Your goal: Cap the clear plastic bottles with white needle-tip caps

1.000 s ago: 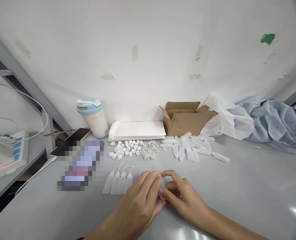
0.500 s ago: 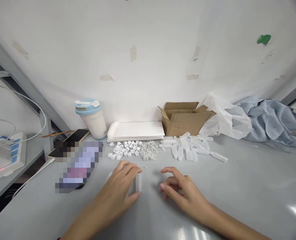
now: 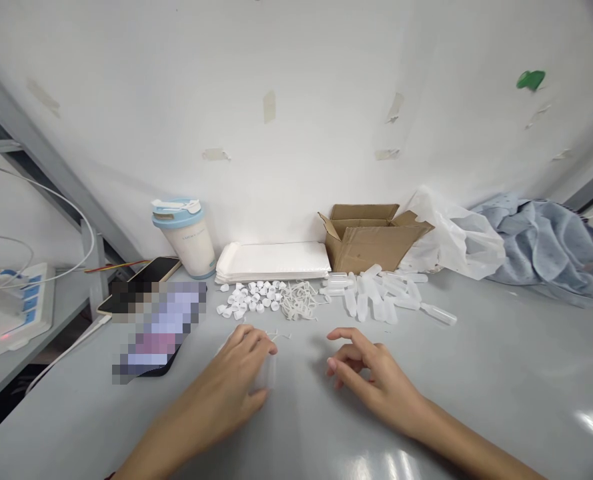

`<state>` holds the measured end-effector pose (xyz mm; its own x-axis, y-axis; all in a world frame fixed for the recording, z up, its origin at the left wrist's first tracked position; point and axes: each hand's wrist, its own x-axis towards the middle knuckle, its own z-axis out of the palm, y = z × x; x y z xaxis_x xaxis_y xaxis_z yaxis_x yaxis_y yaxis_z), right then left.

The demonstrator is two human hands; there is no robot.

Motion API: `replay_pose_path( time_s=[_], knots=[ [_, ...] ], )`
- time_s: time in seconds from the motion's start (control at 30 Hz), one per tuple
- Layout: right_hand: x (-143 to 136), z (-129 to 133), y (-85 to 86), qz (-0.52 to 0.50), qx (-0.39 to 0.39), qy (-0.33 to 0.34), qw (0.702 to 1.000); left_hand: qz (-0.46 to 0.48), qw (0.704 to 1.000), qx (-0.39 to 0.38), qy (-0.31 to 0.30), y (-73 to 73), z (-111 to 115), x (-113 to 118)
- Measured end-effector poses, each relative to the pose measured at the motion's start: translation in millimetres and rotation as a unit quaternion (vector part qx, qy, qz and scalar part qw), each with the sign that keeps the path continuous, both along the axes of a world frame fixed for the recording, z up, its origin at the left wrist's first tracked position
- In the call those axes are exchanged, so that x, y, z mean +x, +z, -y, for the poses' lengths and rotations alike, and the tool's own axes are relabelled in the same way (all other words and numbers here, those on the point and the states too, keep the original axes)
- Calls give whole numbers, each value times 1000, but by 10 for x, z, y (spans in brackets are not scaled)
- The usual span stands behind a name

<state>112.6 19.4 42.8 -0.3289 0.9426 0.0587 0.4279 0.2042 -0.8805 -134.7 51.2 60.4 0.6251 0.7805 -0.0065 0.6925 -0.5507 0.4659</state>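
Observation:
My left hand (image 3: 239,370) is low over the grey table, fingers bent and thumb apart. Between its thumb and fingertips lies a small clear plastic bottle (image 3: 271,373), mostly hidden by the hand. A thin white cord (image 3: 282,335) shows just beyond the fingertips. Part of something whitish shows behind the knuckles, too hidden to name. My right hand (image 3: 371,373) hovers to the right with fingers loosely curled and apart, holding nothing. Farther back are a pile of white caps (image 3: 251,298), a heap of white cords (image 3: 300,301) and a pile of clear bottles (image 3: 381,297).
Behind the piles stand a stack of white envelopes (image 3: 276,259) and an open cardboard box (image 3: 376,247). A plastic bag (image 3: 456,233) and blue cloth (image 3: 551,247) lie right. At left are a cup (image 3: 189,243), two phones (image 3: 163,333) and a power strip (image 3: 31,307).
My left hand has shifted slightly left, and the clear bottle has moved with it. My right hand has moved a little to the right, still holding nothing.

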Motion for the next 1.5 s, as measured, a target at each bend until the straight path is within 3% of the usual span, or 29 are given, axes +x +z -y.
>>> replay_pose_path(
  time_s=[0.3,0.57,0.83,1.07,1.3,1.5],
  knots=[
    [22,-51,-29,35,29,-10,999,19,999,-16,22,110,-31,92],
    [39,-68,-8,71,72,-34,994,16,989,145,25,-47,-172,217],
    [55,-100,-11,84,117,-42,989,-71,986,150,-19,-72,-186,405],
    [87,-129,-54,113,162,-37,980,-80,985,149,-22,-97,-218,400],
    [197,-205,-34,147,205,-78,964,91,992,69,50,-37,-219,324],
    [319,-273,-15,154,237,-126,951,277,955,-35,104,122,-175,224]
  ],
)
